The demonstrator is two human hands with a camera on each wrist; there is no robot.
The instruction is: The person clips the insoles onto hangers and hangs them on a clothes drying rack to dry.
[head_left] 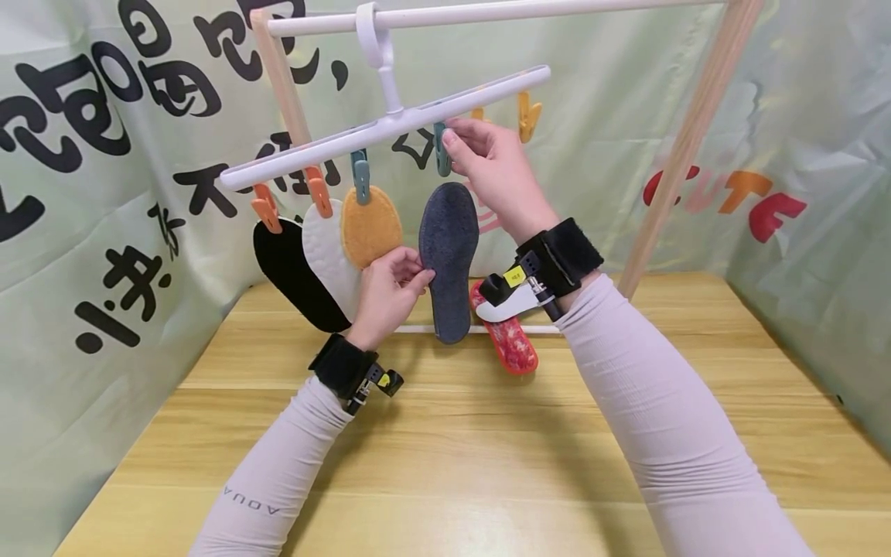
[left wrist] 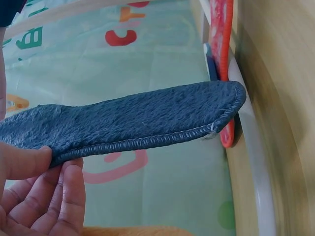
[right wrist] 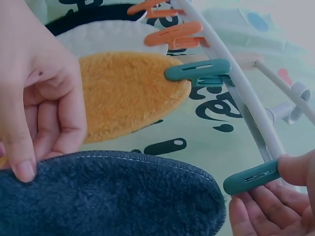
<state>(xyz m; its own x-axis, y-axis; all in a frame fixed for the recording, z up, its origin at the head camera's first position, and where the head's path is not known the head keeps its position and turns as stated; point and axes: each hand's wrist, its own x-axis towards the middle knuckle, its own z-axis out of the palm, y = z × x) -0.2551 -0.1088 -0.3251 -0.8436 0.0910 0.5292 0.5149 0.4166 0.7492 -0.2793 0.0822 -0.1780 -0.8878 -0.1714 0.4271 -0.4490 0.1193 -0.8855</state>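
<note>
My left hand [head_left: 388, 295] pinches the side edge of a dark blue fuzzy insole [head_left: 451, 247] between thumb and fingers. The insole stands upright below a white hanger [head_left: 306, 152], its toe end just under a teal clip [head_left: 442, 155]. At that clip, my right hand [head_left: 500, 170] pinches the top end with thumb and fingers. In the right wrist view the clip's lower tip [right wrist: 232, 187] is close beside the insole's rounded end. Left of it hang a yellow fuzzy insole [head_left: 371, 226] in another teal clip [head_left: 360, 176], a white insole [head_left: 326, 247] and a black insole [head_left: 288, 271].
Orange clips [head_left: 317, 189] hold the white and black insoles; a yellow clip [head_left: 529, 116] hangs at the hanger's right end. The hanger tilts on a white rod [head_left: 487, 11] of a wooden frame [head_left: 685, 147]. A red insole [head_left: 513, 348] and a white-edged one [head_left: 503, 309] lie behind.
</note>
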